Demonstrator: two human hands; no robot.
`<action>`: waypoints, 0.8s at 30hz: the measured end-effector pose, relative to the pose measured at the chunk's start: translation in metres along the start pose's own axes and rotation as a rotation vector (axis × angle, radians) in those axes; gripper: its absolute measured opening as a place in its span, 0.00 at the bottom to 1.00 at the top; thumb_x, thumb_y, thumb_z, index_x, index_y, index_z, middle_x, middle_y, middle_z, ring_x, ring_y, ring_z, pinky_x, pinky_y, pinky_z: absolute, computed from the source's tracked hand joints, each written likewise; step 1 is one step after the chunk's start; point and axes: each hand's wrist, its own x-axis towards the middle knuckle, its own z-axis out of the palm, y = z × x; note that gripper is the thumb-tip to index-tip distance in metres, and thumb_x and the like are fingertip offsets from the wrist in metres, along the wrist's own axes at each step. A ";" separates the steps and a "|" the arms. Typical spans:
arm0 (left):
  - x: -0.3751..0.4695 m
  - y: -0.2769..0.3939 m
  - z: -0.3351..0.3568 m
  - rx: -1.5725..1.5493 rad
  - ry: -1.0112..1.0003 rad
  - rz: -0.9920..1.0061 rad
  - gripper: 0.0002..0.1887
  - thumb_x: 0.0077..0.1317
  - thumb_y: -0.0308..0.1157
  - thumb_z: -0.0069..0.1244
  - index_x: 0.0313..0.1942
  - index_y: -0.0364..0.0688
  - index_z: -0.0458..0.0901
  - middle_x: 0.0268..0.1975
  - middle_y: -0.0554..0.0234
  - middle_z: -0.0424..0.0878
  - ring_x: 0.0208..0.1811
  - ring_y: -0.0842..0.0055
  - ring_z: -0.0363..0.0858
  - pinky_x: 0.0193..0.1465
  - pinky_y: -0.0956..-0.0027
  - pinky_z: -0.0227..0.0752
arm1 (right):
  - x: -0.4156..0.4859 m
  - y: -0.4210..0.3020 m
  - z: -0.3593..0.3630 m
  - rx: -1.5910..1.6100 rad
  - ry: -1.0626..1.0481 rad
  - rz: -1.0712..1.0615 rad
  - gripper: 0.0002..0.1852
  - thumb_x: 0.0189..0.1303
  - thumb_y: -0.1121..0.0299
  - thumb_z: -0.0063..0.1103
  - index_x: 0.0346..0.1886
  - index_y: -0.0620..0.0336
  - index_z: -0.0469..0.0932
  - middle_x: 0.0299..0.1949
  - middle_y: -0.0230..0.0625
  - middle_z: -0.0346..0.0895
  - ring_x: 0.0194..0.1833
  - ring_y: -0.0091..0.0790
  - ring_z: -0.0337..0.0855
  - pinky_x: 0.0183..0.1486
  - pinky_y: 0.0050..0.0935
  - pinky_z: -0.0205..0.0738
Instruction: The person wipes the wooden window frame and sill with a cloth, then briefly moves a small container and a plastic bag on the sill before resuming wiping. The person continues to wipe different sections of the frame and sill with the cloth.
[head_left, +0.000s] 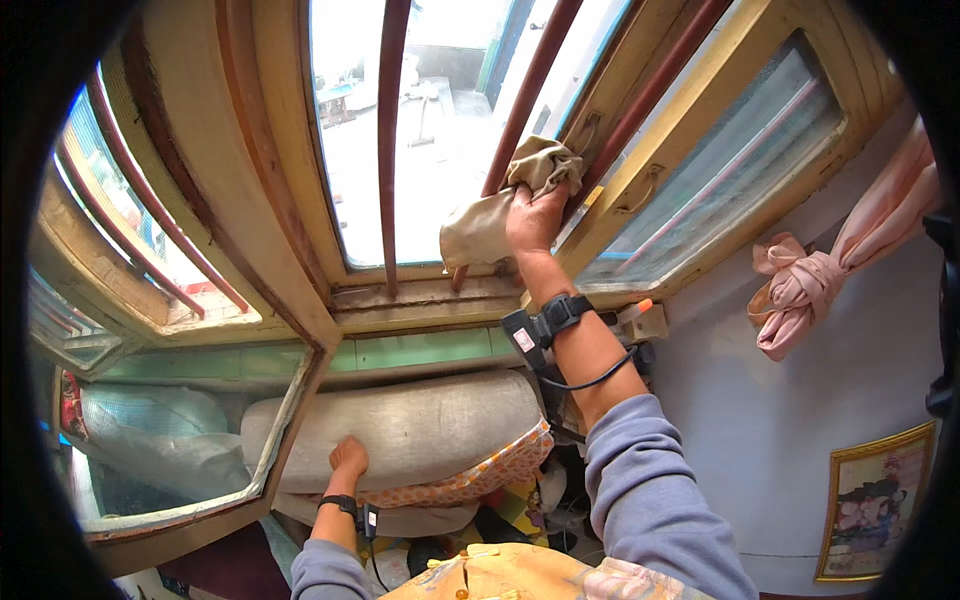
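My right hand (538, 217) grips a crumpled beige cloth (480, 231) at the window, between two dark red bars. Part of the cloth bunches above the fingers, and the rest hangs down to the left over a bar (534, 82). The wooden window frame (600, 97) rises just beside the hand. Lower down, my left hand (350, 454) is closed in a fist, pressed against a large grey-beige padded roll (420, 427) below the sill. I see nothing in that hand.
A glazed casement (202, 442) stands open inward at left; another (712, 180) is at right. Green tiles (420, 349) line the sill. A knotted pink curtain (802, 285) hangs at right above a gold-framed picture (870, 502). An orange-tipped object (634, 311) sits by the sill's right end.
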 end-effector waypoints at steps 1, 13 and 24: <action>0.002 0.000 0.002 0.018 -0.001 -0.001 0.14 0.65 0.31 0.40 0.45 0.36 0.80 0.48 0.42 0.83 0.51 0.50 0.81 0.54 0.54 0.73 | 0.005 0.002 0.004 -0.031 -0.040 0.054 0.30 0.57 0.72 0.61 0.61 0.67 0.61 0.57 0.58 0.68 0.59 0.59 0.68 0.63 0.45 0.60; 0.013 -0.006 0.017 0.051 0.045 0.098 0.12 0.64 0.30 0.41 0.43 0.36 0.80 0.47 0.44 0.83 0.49 0.54 0.82 0.51 0.55 0.75 | 0.051 -0.008 -0.016 -0.114 -0.355 -0.346 0.28 0.50 0.72 0.61 0.57 0.67 0.67 0.48 0.57 0.74 0.52 0.58 0.73 0.57 0.45 0.68; 0.001 0.006 0.005 0.103 0.061 0.041 0.12 0.66 0.31 0.40 0.39 0.36 0.81 0.40 0.44 0.85 0.44 0.57 0.84 0.47 0.57 0.77 | -0.108 0.031 -0.134 -0.184 -0.475 0.223 0.26 0.54 0.76 0.62 0.58 0.67 0.68 0.48 0.47 0.76 0.50 0.46 0.78 0.57 0.38 0.70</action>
